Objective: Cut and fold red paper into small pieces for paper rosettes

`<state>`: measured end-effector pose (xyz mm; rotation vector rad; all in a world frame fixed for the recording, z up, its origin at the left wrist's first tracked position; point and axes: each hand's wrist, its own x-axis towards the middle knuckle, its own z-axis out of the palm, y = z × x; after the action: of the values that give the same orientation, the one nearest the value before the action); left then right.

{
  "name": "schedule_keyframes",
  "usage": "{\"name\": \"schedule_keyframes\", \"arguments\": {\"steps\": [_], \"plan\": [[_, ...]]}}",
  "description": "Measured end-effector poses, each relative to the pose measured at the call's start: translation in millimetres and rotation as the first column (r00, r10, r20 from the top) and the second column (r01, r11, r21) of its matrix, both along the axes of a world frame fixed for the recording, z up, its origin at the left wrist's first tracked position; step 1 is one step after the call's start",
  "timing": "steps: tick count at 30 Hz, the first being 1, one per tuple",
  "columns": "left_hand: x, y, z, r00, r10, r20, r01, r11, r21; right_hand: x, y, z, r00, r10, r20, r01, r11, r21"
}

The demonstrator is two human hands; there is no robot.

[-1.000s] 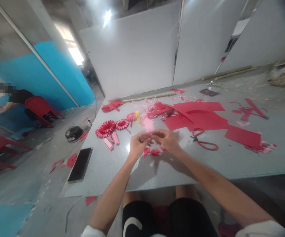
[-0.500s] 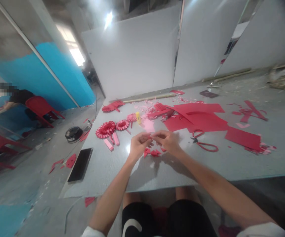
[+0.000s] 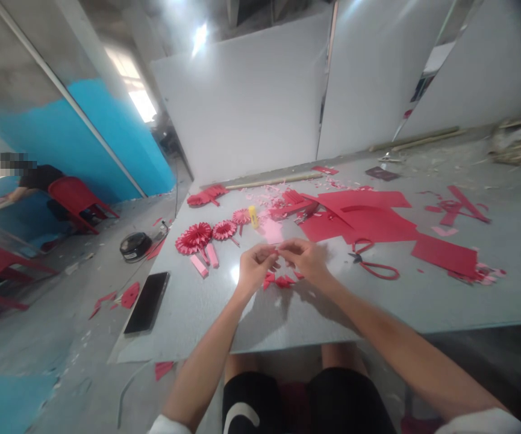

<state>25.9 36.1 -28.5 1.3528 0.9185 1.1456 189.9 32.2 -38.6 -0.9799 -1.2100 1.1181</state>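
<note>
Person at far left (image 3: 41, 176): leans forward in a dark top, just beside a red chair (image 3: 77, 200).
Black round thing (image 3: 135, 246): lies on the floor, well apart from the hands.
Phone (image 3: 147, 303): lies dark face up along the left edge of the table (image 3: 188, 328).
Pleated paper fans (image 3: 193, 237): lie in a slanting row, large to small, with one more red fan farther back.
Pink blocks (image 3: 199, 266): lie near each other, just below the largest fan.
Yellow stick (image 3: 253, 217): stands between the smallest fan and a pink paper (image 3: 272, 230).
Left hand (image 3: 255, 265): hangs over the table, thumb and finger pinched narrow.
Small red piece (image 3: 276, 248): sits between the fingertips of both hands, above the table, shape mostly hidden.
Folded red pieces (image 3: 282, 281): lie in a curved row on the table, below the hands.
Right hand (image 3: 308, 259): meets the left, fingertips pinched narrow on the same piece.
Red sheets (image 3: 368, 223): overlap behind the right hand.
Scissors (image 3: 374, 259): lie near the sheets, red handles spread.
Red card (image 3: 445, 256): lies farther right, scraps (image 3: 488, 272) at one end.
</note>
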Motion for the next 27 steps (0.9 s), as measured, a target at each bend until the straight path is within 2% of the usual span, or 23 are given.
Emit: {"name": "schedule_keyframes", "arguments": {"steps": [7,14,21,27], "plan": [[1,-1,1.0,0.998,0.021,-0.063,-0.018,0.999,0.043,-3,1,-4.6,1.0,-0.014,0.006,0.014,1.0,0.006],[0,-2,4.0,0.989,0.032,-0.145,-0.021,0.997,0.08,-4,-4,-0.3,0.993,-0.004,0.121,-0.008,0.995,0.097],[-2,1,0.3,0.991,0.054,-0.121,-0.041,0.994,0.104,-7,3,-9.3,0.999,-0.013,-0.029,0.014,0.999,0.043],[-1,2,-4.3,0.993,0.034,-0.112,-0.022,0.994,0.103,-9,2,-10.4,1.0,-0.016,0.001,0.016,0.998,0.055]]}}
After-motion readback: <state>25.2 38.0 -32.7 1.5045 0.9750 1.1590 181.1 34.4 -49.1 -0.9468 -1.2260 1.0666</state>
